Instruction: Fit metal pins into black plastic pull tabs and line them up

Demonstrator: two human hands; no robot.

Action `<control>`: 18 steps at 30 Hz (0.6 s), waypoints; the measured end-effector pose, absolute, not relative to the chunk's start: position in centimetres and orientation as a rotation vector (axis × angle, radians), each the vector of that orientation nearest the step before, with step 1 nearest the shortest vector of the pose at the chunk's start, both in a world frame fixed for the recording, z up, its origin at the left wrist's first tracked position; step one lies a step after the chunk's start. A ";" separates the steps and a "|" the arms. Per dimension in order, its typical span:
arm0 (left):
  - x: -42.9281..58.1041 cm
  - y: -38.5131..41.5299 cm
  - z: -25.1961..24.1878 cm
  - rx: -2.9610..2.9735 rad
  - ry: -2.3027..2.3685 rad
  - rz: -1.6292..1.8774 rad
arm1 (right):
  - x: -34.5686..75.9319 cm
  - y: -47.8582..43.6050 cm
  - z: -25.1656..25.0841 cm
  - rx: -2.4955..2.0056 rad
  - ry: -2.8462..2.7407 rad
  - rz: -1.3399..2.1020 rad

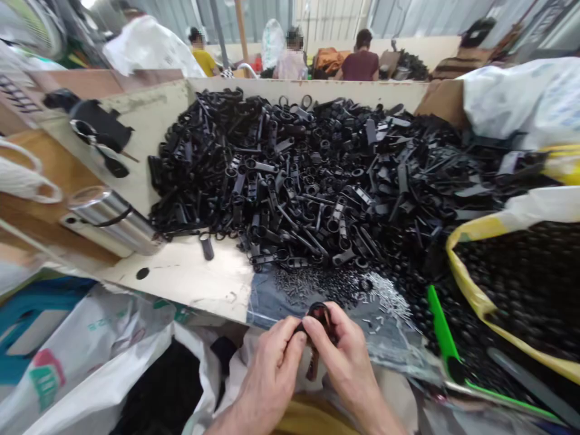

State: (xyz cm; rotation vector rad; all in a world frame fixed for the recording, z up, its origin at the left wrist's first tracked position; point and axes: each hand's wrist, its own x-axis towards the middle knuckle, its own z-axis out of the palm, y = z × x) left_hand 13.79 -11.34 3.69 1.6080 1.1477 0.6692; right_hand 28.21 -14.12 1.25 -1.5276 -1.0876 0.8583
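Observation:
My left hand (270, 365) and my right hand (347, 356) meet at the near edge of the table, fingers pinched together on one small black plastic part (319, 315) with a ring at its top. The part's lower end hangs between my thumbs. Just beyond my hands lies a scatter of tiny black pins (317, 284) and small silver pins (385, 296) on a clear plastic sheet. Behind that rises a large heap of black plastic parts (317, 175) covering most of the table.
A steel cup (115, 220) lies on its side at the left. A yellow-rimmed bag (471, 284) of small black pieces sits at the right, with a green tool (441, 332) beside it. White bags (90, 362) hang below the table's near-left edge. Several people sit far behind.

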 end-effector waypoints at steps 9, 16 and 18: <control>5.4 -5.3 1.6 2.298 1.708 0.821 | 28.4 -11.4 1.4 -1.425 -1.498 0.996; 3.7 -1.9 -1.0 2.418 2.034 0.790 | 19.5 0.9 6.8 -1.501 -2.226 0.450; 3.3 -1.6 -1.2 2.470 2.092 0.768 | 16.6 4.6 7.0 -1.503 -2.303 0.423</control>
